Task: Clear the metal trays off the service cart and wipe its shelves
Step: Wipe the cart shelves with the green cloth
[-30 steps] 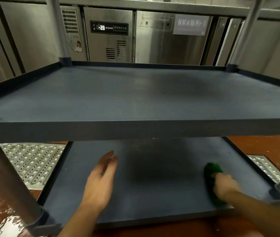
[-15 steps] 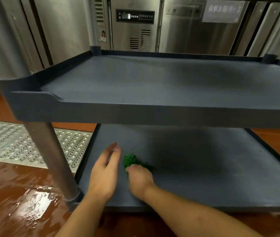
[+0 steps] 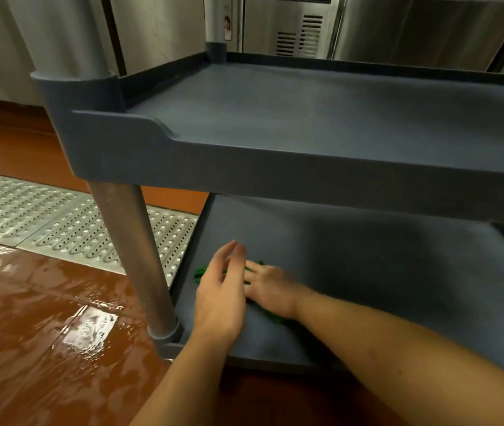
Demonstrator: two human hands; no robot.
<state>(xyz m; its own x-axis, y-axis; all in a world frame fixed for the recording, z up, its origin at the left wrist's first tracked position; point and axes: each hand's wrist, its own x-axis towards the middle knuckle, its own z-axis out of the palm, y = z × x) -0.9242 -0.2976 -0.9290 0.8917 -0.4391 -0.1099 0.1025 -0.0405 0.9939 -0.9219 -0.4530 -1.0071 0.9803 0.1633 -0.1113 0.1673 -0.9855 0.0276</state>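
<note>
**Bottom shelf wipe: what might bite me here**

Over the last second my right hand (image 3: pixel 270 290) has dragged the green cloth (image 3: pixel 201 272) from the right side of the bottom shelf (image 3: pixel 382 272) into its near-left corner. It's pressing down on the cloth, and the fingers look fairly straight, though they're blurry. My left hand (image 3: pixel 220 290) hovers relaxed right over it, holding nothing.

No metal trays in sight, and the upper shelf (image 3: pixel 321 118) is bare too, so I reckon it's just wiping left.

Worries: my hands are stacked, so the next stroke could bump my knuckles into the other hand or the corner post (image 3: pixel 130 241). The floor (image 3: pixel 44 318) is shiny wet. If I lean hard, I could slip or the cart could roll. Could also miss the shadowed far edge.
</note>
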